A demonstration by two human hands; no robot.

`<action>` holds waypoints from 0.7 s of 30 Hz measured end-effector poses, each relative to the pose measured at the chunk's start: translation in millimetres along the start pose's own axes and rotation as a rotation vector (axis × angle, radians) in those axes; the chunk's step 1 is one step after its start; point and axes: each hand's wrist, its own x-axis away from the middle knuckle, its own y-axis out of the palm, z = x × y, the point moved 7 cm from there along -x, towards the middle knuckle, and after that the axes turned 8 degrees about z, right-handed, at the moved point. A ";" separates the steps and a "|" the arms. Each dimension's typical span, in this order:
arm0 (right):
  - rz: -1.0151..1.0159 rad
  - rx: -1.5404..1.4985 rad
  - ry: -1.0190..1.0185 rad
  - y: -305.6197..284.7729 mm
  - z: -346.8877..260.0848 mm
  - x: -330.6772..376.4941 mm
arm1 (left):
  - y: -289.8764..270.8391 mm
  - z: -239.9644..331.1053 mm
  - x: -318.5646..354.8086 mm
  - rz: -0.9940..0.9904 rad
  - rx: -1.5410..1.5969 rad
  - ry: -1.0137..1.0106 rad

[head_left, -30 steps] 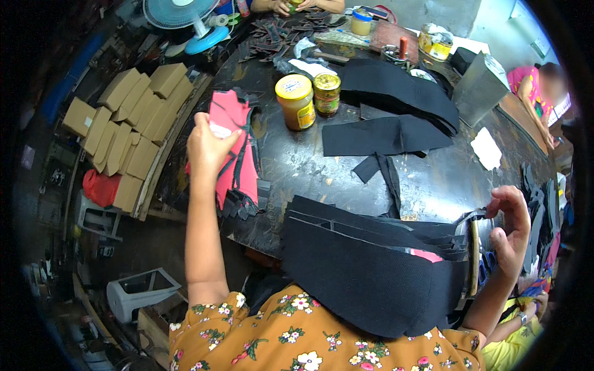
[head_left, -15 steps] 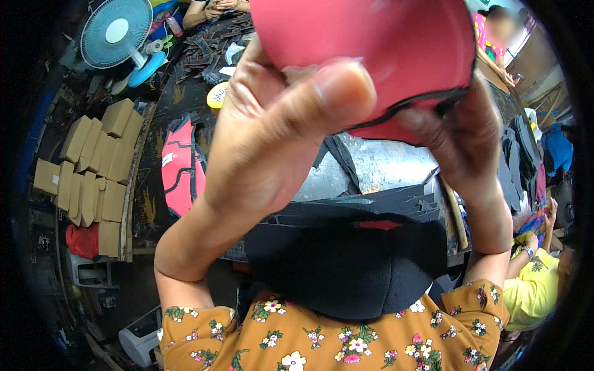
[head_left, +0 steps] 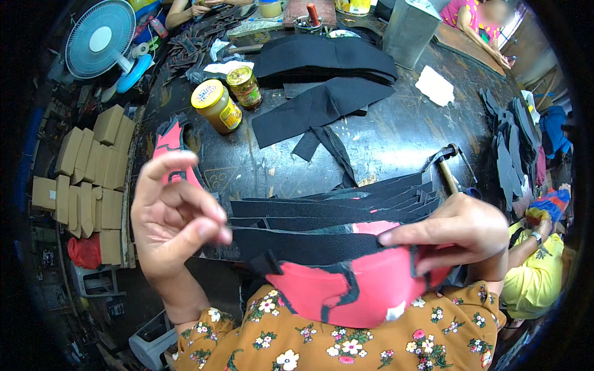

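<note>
My right hand pinches the edge of a curved pink-and-black sheet piece, which hangs over the near table edge in front of my shirt. Its pink face has black bands and a small white patch. My left hand is raised to the left of it, fingers loosely bent and apart, holding nothing. Overlapping black strips, with bits of pink among them, fan out just behind the piece. Another pink piece with black bands lies on the table, partly hidden by my left hand.
On the dark table stand two jars, one yellow-lidded, and a metal can. Black sheets are stacked at the back. A hammer lies right. Cartons and a fan are left; other people sit around.
The pink piece was held up close in both hands; now one like it is low at the table edge in my right hand. My left hand has come away, and the table shows.
</note>
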 end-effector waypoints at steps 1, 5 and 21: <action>0.080 0.009 -0.004 5.6 6.4 0.5 | 0.6 7.4 -0.6 0.038 -0.135 0.096; 0.207 -0.018 -0.013 7.9 17.1 8.4 | 69.3 49.2 12.9 -0.515 -0.482 0.665; 0.493 0.617 0.082 -101.3 221.8 -64.5 | 140.8 -13.8 42.8 -1.126 -0.474 0.426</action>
